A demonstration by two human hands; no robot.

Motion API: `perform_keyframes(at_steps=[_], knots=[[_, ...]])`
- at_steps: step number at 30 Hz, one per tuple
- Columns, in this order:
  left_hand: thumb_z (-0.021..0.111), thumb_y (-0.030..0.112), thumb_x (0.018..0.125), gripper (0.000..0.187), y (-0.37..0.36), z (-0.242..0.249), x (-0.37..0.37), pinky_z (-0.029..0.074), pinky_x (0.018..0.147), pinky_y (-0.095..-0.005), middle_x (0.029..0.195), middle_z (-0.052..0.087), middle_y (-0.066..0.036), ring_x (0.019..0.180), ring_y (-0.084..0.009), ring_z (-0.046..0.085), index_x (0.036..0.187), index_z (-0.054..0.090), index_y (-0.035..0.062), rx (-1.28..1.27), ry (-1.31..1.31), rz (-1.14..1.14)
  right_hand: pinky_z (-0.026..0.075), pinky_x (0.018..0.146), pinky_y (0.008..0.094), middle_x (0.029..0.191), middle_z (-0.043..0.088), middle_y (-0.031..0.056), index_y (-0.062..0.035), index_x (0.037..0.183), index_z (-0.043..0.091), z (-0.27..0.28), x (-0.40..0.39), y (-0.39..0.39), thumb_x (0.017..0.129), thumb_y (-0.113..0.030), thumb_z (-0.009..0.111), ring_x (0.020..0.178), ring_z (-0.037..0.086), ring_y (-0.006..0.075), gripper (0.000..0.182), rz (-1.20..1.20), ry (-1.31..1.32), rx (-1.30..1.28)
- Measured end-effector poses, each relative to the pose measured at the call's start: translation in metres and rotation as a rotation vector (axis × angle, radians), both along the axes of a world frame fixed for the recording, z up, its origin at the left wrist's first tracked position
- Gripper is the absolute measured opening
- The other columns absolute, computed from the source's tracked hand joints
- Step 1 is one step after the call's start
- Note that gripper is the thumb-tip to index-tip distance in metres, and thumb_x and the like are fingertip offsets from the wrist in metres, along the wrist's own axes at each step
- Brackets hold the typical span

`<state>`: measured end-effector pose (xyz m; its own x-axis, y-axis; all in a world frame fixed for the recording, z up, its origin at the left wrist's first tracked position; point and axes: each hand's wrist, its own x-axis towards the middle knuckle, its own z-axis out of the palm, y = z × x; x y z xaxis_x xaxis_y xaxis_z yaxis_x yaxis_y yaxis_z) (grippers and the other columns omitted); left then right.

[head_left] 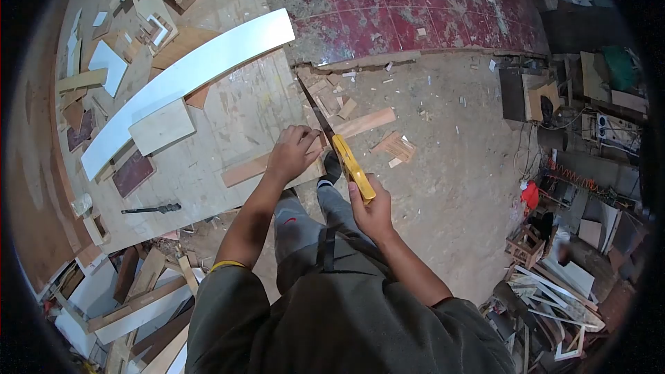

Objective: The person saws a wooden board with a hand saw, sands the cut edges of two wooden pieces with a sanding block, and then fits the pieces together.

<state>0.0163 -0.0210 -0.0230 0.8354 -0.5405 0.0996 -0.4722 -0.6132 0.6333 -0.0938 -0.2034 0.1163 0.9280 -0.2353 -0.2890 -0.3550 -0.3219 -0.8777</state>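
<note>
Saw: a yellow-handled saw [352, 166] sits just beyond the tabletop's [242, 114] right edge, near its front right corner; its long axis runs away from the person and slightly left, blade tip foremost, grip end nearest the body.
Wood strip: a narrow wood strip [367, 123] lies slantwise by the front right corner, one end on the tabletop, the other jutting past the right edge above the floor [454, 187]; the blade crosses it, the depth of any cut too small to tell.
Left arm: bent, the forearm extended forward over the front edge, a yellow band near the elbow.
Right arm: forearm angled forward and inward, outside the right edge.
Left hand: the left hand [291, 151] rests palm down on the strip, fingers spread slightly; whether they grip it cannot be told.
Right hand: the right hand [373, 209] is wrapped around the saw's handle.
</note>
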Motion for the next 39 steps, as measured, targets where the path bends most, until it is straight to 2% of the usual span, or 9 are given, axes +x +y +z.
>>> perform_keyframes(at_steps=[9,11,17,27,29,30,32,35,39], knots=[[0.08,0.025,0.075,0.048,0.001,-0.004,0.001,0.048,0.087,-0.0424,0.109,0.06,-0.013,0.1,-0.0341,0.056,0.115,0.063,0.0038,-0.077,-0.038,-0.017,0.046,0.062,0.0297,0.075,0.061,0.0094,0.0025,0.098,0.06,0.009,0.005,0.004,0.098,-0.016,0.061,0.069,0.057,0.0119,0.018,0.036,0.083,0.027],[0.077,0.025,0.075,0.048,0.001,-0.004,0.001,0.047,0.087,-0.041,0.109,0.059,-0.008,0.102,-0.0288,0.056,0.117,0.063,0.0062,-0.036,-0.052,-0.01,0.05,0.06,0.0354,0.071,0.062,0.0167,-0.0006,0.096,0.059,0.005,0.004,0.005,0.097,-0.023,0.063,0.065,0.067,0.026,0.022,0.039,0.028,-0.017],[0.077,0.025,0.073,0.048,0.0,0.001,0.001,0.048,0.089,-0.0415,0.11,0.06,-0.008,0.104,-0.0289,0.057,0.115,0.063,0.0065,0.006,-0.043,0.008,0.05,0.061,0.0413,0.073,0.062,0.0182,-0.0017,0.097,0.058,0.007,0.006,0.012,0.096,-0.021,0.063,0.068,0.066,0.0363,0.02,0.051,0.034,-0.061],[0.076,0.02,0.072,0.042,-0.002,0.004,0.003,0.048,0.085,-0.0433,0.106,0.06,-0.012,0.099,-0.0338,0.057,0.108,0.063,0.0038,-0.033,-0.022,0.018,0.045,0.058,0.0485,0.064,0.058,0.0198,-0.0036,0.086,0.051,0.013,0.008,0.028,0.092,-0.018,0.064,0.064,0.06,0.0418,0.02,0.053,0.107,-0.144],[0.071,0.017,0.077,0.028,-0.003,0.009,0.003,0.046,0.084,-0.0402,0.103,0.061,-0.009,0.096,-0.0292,0.059,0.103,0.064,0.0076,-0.06,-0.081,0.062,0.045,0.057,0.0486,0.065,0.058,0.0203,-0.0035,0.086,0.051,0.012,0.007,0.03,0.093,-0.019,0.064,0.063,0.06,0.0423,0.021,0.021,0.081,-0.136],[0.071,0.017,0.077,0.028,-0.001,0.003,0.002,0.046,0.084,-0.0402,0.103,0.061,-0.009,0.096,-0.0292,0.059,0.103,0.064,0.0076,-0.059,-0.082,0.065,0.045,0.057,0.0486,0.065,0.058,0.0203,-0.0035,0.086,0.051,0.011,0.006,0.03,0.093,-0.019,0.064,0.063,0.06,0.0423,0.021,0.024,0.081,-0.136],[0.064,0.015,0.082,0.019,0.004,-0.014,-0.001,0.043,0.085,-0.041,0.104,0.061,-0.008,0.097,-0.0286,0.057,0.1,0.065,0.0097,0.031,-0.174,0.245,0.044,0.053,0.0348,0.063,0.055,0.0155,-0.0017,0.087,0.052,0.009,0.005,0.029,0.097,-0.019,0.061,0.055,0.06,0.0214,0.022,0.031,0.068,-0.163],[0.061,0.016,0.085,0.015,-0.013,-0.006,0.002,0.04,0.088,-0.0433,0.104,0.06,-0.007,0.101,-0.0283,0.055,0.099,0.065,0.011,0.255,-0.159,0.552,0.044,0.053,0.0341,0.062,0.054,0.014,-0.0018,0.087,0.052,0.008,0.005,0.03,0.098,-0.018,0.061,0.056,0.058,0.0182,0.021,0.013,0.061,-0.169],[0.061,0.019,0.087,0.014,-0.014,-0.003,0.004,0.038,0.089,-0.0458,0.105,0.06,-0.007,0.104,-0.029,0.053,0.098,0.066,0.0113,0.266,-0.238,0.619,0.043,0.053,0.0334,0.062,0.054,0.013,-0.0017,0.087,0.052,0.009,0.006,0.033,0.097,-0.016,0.061,0.055,0.055,0.0163,0.02,0.021,0.059,-0.158]])
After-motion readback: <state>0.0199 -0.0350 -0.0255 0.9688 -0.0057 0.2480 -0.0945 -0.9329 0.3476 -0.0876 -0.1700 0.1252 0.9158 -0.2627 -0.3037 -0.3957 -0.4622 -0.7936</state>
